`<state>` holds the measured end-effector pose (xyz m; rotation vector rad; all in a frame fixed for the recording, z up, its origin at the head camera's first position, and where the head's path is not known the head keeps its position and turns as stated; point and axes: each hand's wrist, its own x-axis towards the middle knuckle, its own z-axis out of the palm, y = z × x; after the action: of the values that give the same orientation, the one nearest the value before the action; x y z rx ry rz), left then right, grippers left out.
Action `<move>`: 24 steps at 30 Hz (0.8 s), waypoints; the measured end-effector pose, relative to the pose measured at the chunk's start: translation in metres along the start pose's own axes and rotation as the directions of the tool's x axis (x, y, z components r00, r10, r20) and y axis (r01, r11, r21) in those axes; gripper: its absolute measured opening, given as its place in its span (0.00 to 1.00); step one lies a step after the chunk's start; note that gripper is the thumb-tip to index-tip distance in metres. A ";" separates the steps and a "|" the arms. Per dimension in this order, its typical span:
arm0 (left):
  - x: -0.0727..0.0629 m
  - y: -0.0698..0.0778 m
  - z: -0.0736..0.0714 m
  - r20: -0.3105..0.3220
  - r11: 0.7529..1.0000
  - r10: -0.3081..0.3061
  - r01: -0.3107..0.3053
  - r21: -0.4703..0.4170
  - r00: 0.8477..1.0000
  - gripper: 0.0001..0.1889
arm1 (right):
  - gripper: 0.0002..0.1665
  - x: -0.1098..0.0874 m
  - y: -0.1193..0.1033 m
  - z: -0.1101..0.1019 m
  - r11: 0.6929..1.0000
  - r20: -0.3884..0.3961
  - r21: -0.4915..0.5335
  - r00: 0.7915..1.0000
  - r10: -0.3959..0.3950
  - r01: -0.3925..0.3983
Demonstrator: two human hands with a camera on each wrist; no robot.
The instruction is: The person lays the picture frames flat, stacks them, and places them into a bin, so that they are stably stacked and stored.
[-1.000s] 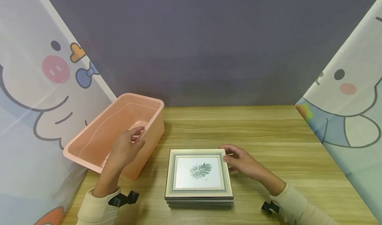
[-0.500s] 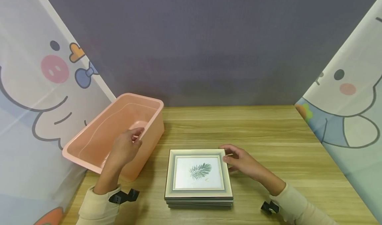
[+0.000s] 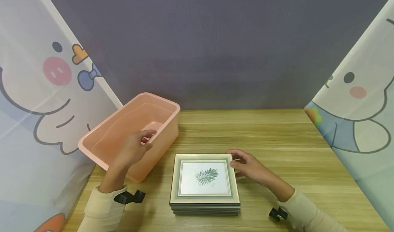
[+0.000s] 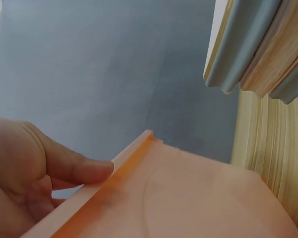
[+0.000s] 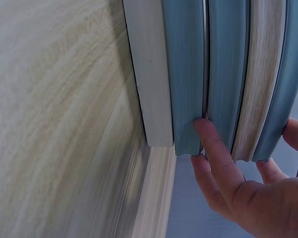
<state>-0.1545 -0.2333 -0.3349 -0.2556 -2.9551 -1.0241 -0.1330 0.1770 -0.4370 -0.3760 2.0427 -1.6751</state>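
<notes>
On the left stands a pink plastic basin (image 3: 160, 141), its rim pinched by my left hand (image 3: 136, 146). In the left wrist view, the thumb (image 4: 92, 170) presses the outside of the rim while the other fingers go behind it. A stack of picture frames (image 3: 204, 209) lies in the middle of the table; the top one (image 3: 204, 179) has a cream border and a green leaf print. My right hand (image 3: 246, 165) holds the stack's far right corner. Seen from the right wrist, its fingers (image 5: 221, 158) curl along the frames' blue and wooden edges (image 5: 228, 74).
The wood-grain table (image 3: 277, 139) ends at a dark grey backdrop (image 3: 215, 47). Cartoon-printed panels flank it, the left panel (image 3: 30, 122) close by the basin and the right panel (image 3: 363, 115) at the table's far side.
In the last half second the basin has slid to the right and slightly away, closer to the frames, with my left hand on its rim. The right hand and the stack stay put.
</notes>
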 end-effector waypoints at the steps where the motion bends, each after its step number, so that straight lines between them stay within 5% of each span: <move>1: 0.002 -0.001 0.001 0.011 1.000 0.009 -0.008 -0.011 1.000 0.23 | 0.35 0.000 0.000 0.000 1.000 0.003 -0.003 1.000 -0.005 0.005; 12: 0.022 0.007 0.010 0.110 0.994 0.063 -0.052 -0.095 0.992 0.22 | 0.34 0.000 -0.001 -0.002 1.000 0.009 0.007 1.000 -0.017 0.017; 24: 0.048 0.023 0.026 0.172 0.968 0.246 -0.231 -0.101 0.954 0.22 | 0.34 0.000 0.001 -0.001 1.000 0.011 0.001 1.000 -0.022 0.022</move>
<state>-0.1966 -0.1920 -0.3385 -0.7277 -2.9422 -1.1421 -0.1338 0.1781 -0.4382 -0.4080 2.0374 -1.6832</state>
